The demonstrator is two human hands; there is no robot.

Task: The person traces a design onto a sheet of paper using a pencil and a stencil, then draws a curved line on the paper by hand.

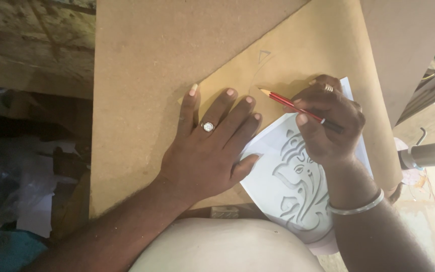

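Head view: left hand [205, 153] is pressing flat on the board [142, 75]; right hand [328, 121] is pinching a pencil [298, 107] over the paper stencil [288, 176], which looks likely to slip, unpinned.

Metal cylindrical tool [429, 155] at right, crumpled white paper scraps [36, 201] on dark floor, teal cloth [1, 252] at bottom left

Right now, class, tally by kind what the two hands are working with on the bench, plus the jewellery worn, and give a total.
Brown boards: 2
White stencil sheet: 1
Red pencil, in the right hand: 1
Finger rings: 2
Silver bangle: 1
Total: 7
The left hand presses flat on the boards.
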